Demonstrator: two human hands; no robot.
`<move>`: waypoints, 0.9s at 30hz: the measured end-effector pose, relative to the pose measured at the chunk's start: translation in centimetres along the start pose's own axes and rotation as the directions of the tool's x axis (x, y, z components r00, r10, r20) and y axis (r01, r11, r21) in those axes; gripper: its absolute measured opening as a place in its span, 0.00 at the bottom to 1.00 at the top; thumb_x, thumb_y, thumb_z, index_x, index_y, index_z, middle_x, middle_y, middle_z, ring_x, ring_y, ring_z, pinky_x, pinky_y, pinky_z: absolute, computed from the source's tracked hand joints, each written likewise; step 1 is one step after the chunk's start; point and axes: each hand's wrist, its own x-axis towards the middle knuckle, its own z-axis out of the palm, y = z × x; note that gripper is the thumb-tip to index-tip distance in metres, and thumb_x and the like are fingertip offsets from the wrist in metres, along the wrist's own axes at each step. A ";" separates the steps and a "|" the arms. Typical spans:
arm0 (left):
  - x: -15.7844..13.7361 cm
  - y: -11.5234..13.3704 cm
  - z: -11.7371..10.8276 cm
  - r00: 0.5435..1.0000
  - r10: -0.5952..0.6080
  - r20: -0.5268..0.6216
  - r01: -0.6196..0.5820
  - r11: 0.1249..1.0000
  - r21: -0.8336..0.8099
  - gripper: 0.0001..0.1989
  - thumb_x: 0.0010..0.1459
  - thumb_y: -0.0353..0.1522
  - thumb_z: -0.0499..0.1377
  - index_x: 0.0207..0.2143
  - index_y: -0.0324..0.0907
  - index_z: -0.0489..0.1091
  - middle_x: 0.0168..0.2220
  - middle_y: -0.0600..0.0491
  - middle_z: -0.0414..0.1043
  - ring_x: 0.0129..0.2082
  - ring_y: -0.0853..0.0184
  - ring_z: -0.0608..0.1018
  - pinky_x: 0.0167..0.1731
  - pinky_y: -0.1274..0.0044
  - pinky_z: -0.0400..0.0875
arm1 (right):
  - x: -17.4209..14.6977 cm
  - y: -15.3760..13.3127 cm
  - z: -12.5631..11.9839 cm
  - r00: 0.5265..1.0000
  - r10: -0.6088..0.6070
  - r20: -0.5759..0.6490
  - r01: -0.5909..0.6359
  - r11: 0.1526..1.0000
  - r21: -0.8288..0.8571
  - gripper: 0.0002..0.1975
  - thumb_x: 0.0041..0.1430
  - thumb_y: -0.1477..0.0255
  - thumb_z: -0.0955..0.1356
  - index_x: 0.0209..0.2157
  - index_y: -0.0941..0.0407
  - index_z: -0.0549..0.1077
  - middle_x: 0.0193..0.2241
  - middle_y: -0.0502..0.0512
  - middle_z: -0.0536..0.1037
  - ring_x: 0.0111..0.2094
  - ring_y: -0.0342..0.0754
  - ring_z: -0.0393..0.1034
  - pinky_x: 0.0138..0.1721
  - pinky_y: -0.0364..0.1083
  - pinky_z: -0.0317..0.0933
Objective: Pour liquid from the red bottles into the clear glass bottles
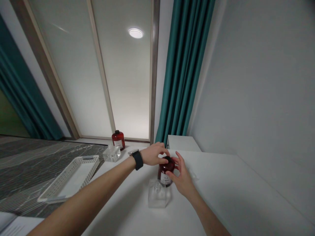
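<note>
A dark red bottle (pixel 162 168) with a white label and a black cap (pixel 168 158) stands upright on the white table (pixel 133 209). My left hand (pixel 154 154), with a dark watch on its wrist, reaches over the top and has its fingers closed on the cap. Around the bottle's right side curls my right hand (pixel 182 179), thumb at the front and fingers behind, steadying the body. Directly in front of the bottle is a clear square container (pixel 157 198) with a rounded clear piece at its top. Part of the cap is hidden by my left fingers.
A second red bottle (pixel 118 141) stands at the table's far left, beside another clear container (pixel 112 154). A white perforated basket (pixel 92 173) lies left of my left forearm. Behind are a small white box (pixel 183 143), a teal curtain (pixel 184 68) and a wall on the right.
</note>
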 end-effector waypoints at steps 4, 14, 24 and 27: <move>0.3 0.8 0.1 0.996 -0.064 -0.058 0.071 0.990 0.121 0.11 0.56 0.40 0.65 0.34 0.41 0.74 0.33 0.50 0.72 0.37 0.58 0.75 0.37 0.72 0.67 | 0.0 -0.1 0.1 1.000 -0.012 0.004 0.012 1.000 -0.006 0.41 0.54 0.72 0.72 0.64 0.47 0.50 0.53 0.58 0.69 0.53 0.55 0.67 0.55 0.60 0.61; 0.7 1.1 -0.1 0.993 -0.102 0.064 0.092 0.985 0.144 0.09 0.59 0.37 0.63 0.36 0.40 0.71 0.31 0.49 0.77 0.30 0.59 0.77 0.27 0.75 0.62 | 0.2 -0.2 0.0 1.000 -0.002 0.006 0.002 1.000 0.012 0.41 0.52 0.72 0.72 0.64 0.47 0.52 0.53 0.58 0.70 0.54 0.55 0.67 0.55 0.59 0.62; 0.7 0.4 -0.4 0.996 -0.003 0.087 -0.005 0.996 0.086 0.07 0.60 0.35 0.62 0.35 0.41 0.70 0.30 0.52 0.75 0.29 0.63 0.76 0.27 0.77 0.63 | 0.6 -0.3 -0.2 0.999 0.008 0.035 -0.009 0.999 0.052 0.39 0.51 0.71 0.73 0.63 0.46 0.54 0.53 0.58 0.71 0.54 0.56 0.68 0.53 0.59 0.63; 0.5 0.6 -0.4 0.998 -0.020 0.057 0.014 0.995 0.103 0.06 0.59 0.35 0.62 0.34 0.41 0.70 0.29 0.53 0.74 0.29 0.62 0.76 0.27 0.77 0.62 | 0.3 -0.2 0.1 1.000 -0.015 0.017 0.014 0.999 0.038 0.38 0.52 0.71 0.72 0.62 0.47 0.55 0.54 0.59 0.71 0.55 0.55 0.67 0.53 0.59 0.63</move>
